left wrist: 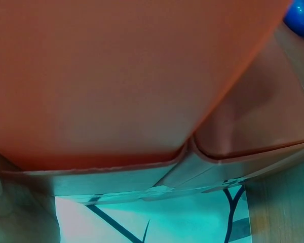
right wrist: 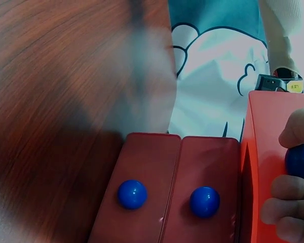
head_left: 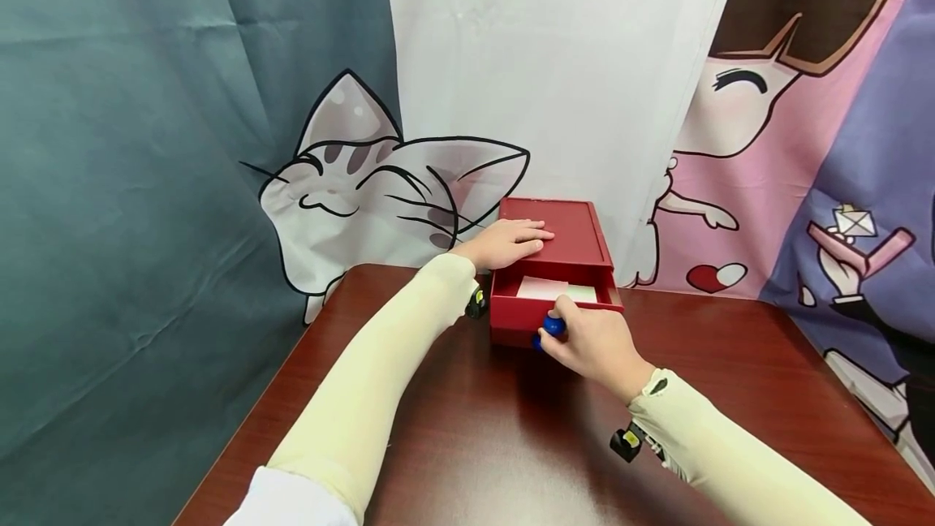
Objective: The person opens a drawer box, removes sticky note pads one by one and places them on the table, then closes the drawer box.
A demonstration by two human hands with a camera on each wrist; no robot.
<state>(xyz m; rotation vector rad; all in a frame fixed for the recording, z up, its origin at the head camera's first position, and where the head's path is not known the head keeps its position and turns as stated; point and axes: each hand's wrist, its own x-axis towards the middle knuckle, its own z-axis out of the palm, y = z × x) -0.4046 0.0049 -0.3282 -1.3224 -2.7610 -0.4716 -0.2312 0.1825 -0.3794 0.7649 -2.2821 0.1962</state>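
A red drawer cabinet (head_left: 573, 222) stands near the back of the table, its top drawer (head_left: 514, 319) pulled partway out. Inside that drawer lie a pinkish sheet or card (head_left: 540, 289) and a whiter one (head_left: 582, 294). My right hand (head_left: 595, 347) pinches the round blue knob (right wrist: 297, 161) on the drawer's front between thumb and fingers. My left hand (head_left: 506, 243) rests flat on the cabinet's top, fingers stretched out. In the right wrist view, two lower drawers show blue knobs (right wrist: 132, 194) and are shut.
The dark red-brown wooden table (head_left: 467, 453) extends around the cabinet. Behind it hangs a curtain (head_left: 548, 63) printed with a cartoon cat and a figure. Both sleeves carry a small black wrist camera (head_left: 626, 443).
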